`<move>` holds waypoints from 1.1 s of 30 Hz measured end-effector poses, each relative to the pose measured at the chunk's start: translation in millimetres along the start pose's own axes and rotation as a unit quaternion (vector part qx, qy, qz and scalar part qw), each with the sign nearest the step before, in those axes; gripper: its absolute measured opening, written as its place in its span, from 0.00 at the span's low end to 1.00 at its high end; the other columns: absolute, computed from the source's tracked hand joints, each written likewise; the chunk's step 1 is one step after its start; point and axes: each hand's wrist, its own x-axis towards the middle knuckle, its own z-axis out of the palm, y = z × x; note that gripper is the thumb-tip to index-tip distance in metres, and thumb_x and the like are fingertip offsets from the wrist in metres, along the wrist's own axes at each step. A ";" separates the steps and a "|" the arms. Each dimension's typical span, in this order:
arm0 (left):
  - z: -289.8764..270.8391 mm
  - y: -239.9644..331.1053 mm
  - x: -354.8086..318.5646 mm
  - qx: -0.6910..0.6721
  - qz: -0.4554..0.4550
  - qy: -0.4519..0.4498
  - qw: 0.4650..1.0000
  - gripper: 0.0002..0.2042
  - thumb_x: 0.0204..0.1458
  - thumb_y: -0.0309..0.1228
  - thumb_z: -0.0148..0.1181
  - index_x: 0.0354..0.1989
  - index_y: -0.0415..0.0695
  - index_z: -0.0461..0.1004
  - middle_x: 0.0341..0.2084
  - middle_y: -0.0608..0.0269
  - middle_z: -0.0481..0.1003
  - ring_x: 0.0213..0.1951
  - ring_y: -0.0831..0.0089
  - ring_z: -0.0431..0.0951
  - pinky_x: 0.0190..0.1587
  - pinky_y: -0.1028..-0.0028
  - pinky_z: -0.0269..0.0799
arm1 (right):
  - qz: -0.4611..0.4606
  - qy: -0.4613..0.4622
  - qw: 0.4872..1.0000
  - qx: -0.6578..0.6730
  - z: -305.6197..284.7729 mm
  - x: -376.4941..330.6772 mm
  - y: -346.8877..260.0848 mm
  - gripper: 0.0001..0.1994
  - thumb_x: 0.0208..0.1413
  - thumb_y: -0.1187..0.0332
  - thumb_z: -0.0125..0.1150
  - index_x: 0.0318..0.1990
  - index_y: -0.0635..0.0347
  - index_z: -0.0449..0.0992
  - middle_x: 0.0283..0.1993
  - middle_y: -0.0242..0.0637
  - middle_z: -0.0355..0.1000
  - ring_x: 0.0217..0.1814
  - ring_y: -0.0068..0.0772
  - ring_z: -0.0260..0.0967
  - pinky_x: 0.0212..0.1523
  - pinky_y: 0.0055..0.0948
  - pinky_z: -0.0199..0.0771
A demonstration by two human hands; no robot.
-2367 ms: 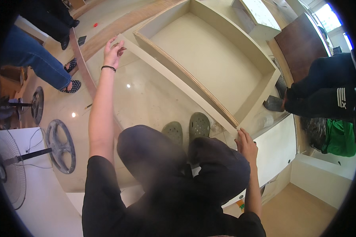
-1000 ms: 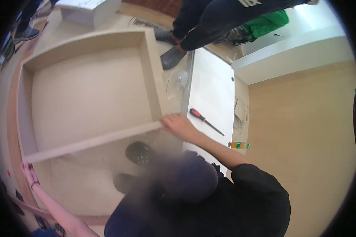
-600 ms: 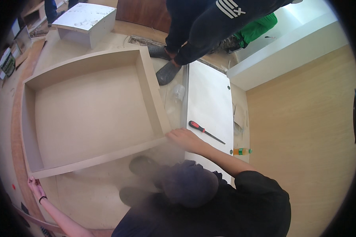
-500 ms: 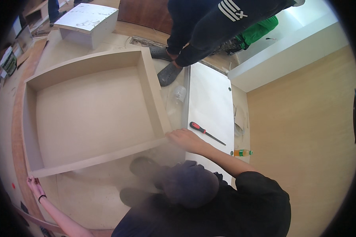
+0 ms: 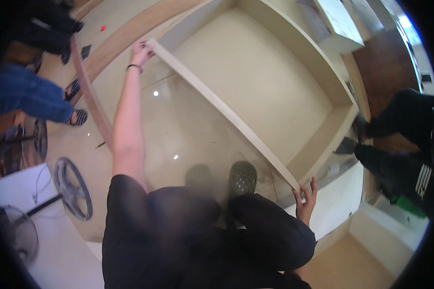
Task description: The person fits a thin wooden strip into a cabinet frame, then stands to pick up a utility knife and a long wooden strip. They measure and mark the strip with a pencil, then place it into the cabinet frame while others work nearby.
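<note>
View from the head camera, looking down. A large, shallow, cream-coloured cabinet frame (image 5: pixel 270 77) lay flat on the glossy tiled floor (image 5: pixel 178 130), its open face upward. Its nearest side board (image 5: pixel 222 108) ran diagonally from upper left to lower right. The left hand (image 5: pixel 142 50), arm fully stretched and wearing a dark wristband (image 5: pixel 134 67), was closed around the far left end of that board, fingers curled over its edge. The right hand (image 5: pixel 305 202) met the board's opposite end at the lower right corner, fingers spread and extended upward against it; whether it actually gripped the board could not be told. The person, dressed in black, stood just beside the board, and a dark green perforated clog (image 5: pixel 242 177) was planted on the floor near it. A long wooden strip (image 5: pixel 89 94) lay on the floor to the left. Another person in blue jeans and striped sandals (image 5: pixel 38 98) stood at the left, and one in black trousers (image 5: pixel 405 159) at the right. A standing fan (image 5: pixel 72 188) occupied the lower left.
</note>
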 end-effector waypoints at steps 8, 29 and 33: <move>11.3 19.2 -24.9 -0.047 0.015 0.023 0.999 0.18 0.55 0.21 0.62 0.53 0.37 0.64 0.45 0.55 0.75 0.40 0.68 0.79 0.44 0.68 0.80 | -0.015 0.034 0.997 0.070 11.1 0.2 6.8 0.16 0.49 0.75 0.70 0.47 0.60 0.79 0.73 0.47 0.55 0.73 0.51 0.55 0.67 0.41 0.61; -10.9 -8.5 77.1 -0.014 0.020 0.065 0.998 0.05 0.48 0.20 0.67 0.34 0.37 0.79 0.26 0.59 0.79 0.26 0.71 0.79 0.31 0.72 0.80 | 0.035 0.030 0.988 0.144 25.1 1.7 16.4 0.13 0.58 0.77 0.61 0.51 0.66 0.76 0.74 0.46 0.54 0.73 0.49 0.55 0.60 0.37 0.72; -10.4 -7.5 73.7 -0.014 0.008 0.077 0.997 0.04 0.48 0.18 0.64 0.33 0.35 0.79 0.24 0.58 0.78 0.24 0.70 0.79 0.28 0.71 0.78 | 0.024 0.034 0.984 0.173 26.2 2.0 18.8 0.13 0.58 0.78 0.61 0.50 0.67 0.75 0.74 0.48 0.53 0.73 0.48 0.55 0.60 0.37 0.72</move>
